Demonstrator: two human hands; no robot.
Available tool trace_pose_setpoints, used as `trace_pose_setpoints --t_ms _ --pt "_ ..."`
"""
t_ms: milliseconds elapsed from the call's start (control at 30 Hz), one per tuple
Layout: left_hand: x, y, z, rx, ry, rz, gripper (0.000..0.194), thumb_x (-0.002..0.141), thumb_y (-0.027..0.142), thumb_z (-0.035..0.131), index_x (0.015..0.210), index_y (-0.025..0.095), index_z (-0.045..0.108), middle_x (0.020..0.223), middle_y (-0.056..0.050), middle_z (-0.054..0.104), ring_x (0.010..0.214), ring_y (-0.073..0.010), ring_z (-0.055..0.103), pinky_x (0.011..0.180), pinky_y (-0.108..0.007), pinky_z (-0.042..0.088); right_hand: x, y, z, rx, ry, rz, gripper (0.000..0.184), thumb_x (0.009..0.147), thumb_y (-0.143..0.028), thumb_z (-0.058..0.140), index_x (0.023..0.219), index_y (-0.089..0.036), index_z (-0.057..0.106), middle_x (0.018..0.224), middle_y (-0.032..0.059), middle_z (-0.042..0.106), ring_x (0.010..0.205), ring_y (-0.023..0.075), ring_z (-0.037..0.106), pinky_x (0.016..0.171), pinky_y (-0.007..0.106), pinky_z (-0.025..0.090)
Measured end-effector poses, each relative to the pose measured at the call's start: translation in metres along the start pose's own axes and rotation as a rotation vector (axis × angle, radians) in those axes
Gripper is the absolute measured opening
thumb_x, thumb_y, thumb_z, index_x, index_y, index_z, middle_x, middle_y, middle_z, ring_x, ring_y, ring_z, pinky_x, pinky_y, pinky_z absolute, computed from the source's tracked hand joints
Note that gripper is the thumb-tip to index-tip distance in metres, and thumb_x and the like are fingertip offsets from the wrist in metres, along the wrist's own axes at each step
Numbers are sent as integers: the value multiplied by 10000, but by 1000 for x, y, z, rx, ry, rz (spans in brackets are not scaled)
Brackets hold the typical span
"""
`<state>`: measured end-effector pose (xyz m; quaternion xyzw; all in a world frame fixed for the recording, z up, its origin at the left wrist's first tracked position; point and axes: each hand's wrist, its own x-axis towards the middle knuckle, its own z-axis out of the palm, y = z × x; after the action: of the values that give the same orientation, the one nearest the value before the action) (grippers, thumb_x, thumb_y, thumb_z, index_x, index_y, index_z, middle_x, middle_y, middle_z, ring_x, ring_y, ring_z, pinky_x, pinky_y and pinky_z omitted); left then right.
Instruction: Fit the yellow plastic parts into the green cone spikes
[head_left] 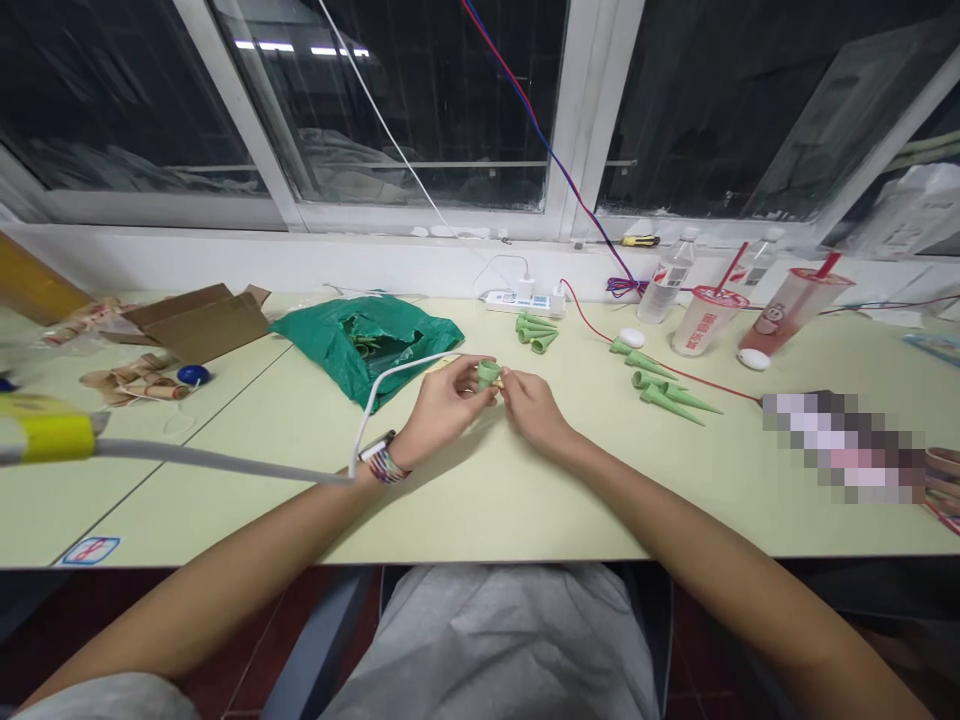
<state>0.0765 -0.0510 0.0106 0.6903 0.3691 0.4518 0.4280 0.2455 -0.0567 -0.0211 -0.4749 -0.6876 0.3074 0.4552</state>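
My left hand [448, 400] is closed around a small green hollow cone [487, 373], its wide open end turned up toward me. Close beside it, my right hand [534, 408] is pinched at the cone's right side. A small yellowish bit shows at the right fingertips, too small to name. Beyond my hands lies a small pile of similar green cones [534, 326]. More green cones [675, 396] lie on the table to the right. A green plastic bag [322, 345], torn open with green pieces inside, is left of my hands.
A grey cable [225, 460] crosses in front of my left forearm. At left are a cardboard box [202, 325] and wooden pieces with a blue ball [193, 375]. A power strip [517, 302], drink cups [705, 322], a bottle [666, 280] and a red wire [675, 370] occupy the back and right.
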Motion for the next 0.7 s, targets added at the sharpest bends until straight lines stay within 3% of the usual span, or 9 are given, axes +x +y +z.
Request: trace_pose_setpoints --t_ms 100,167,233,367,433,500,633,700 --pt "4 4 -3 -314 -202 -264 240 758 318 814 895 149 712 866 -81 723 770 -197 704 802 -364 605 -1 -1 -18 -365 21 -353 313 1028 -405 382 785 -220 449 742 32 541 629 155 444 620 288 317" --pt "5 5 -5 -410 -251 -351 215 748 314 820 803 148 695 849 -91 723 767 -195 703 785 -349 606 0 -2 -21 -457 8 -408 289 1015 -380 398 782 -219 454 746 40 555 633 158 440 628 292 315" --pt "4 4 -5 -371 -239 -296 226 754 322 818 851 146 713 859 -87 727 781 -201 706 772 -341 603 0 -3 -15 -349 25 -322 316 1025 -391 381 766 -222 450 713 28 543 631 157 453 629 283 326" --pt "-3 3 -2 23 -33 70 405 799 317 782 1175 175 737 954 -73 744 844 -207 697 818 -352 591 -1 -10 6 257 -5 141 441 1034 -536 309 697 -254 339 545 -58 326 478 136 356 531 272 322" --pt "-5 4 -1 157 51 183 458 808 299 770 1253 203 726 997 -67 751 889 -211 690 875 -367 582 -3 -13 8 408 -54 278 452 1027 -570 297 692 -265 293 530 -83 239 429 129 311 493 276 307" --pt "-3 6 -2 89 25 127 425 810 304 776 1218 192 735 979 -68 755 886 -218 701 885 -384 586 -5 -15 2 285 -13 180 440 1037 -539 308 701 -255 324 547 -61 308 467 136 372 519 275 323" --pt "5 9 -8 -324 -230 -253 227 770 306 830 886 133 742 868 -84 738 804 -206 714 835 -372 605 -8 -11 -14 -328 88 -295 321 1040 -406 366 792 -221 451 744 26 547 627 154 451 607 287 319" --pt "8 9 -11 -425 -292 -349 209 751 289 846 815 131 725 892 -94 742 797 -188 707 831 -347 602 -8 -8 -16 -468 65 -386 279 1036 -355 366 816 -215 466 781 38 565 633 155 438 614 299 303"
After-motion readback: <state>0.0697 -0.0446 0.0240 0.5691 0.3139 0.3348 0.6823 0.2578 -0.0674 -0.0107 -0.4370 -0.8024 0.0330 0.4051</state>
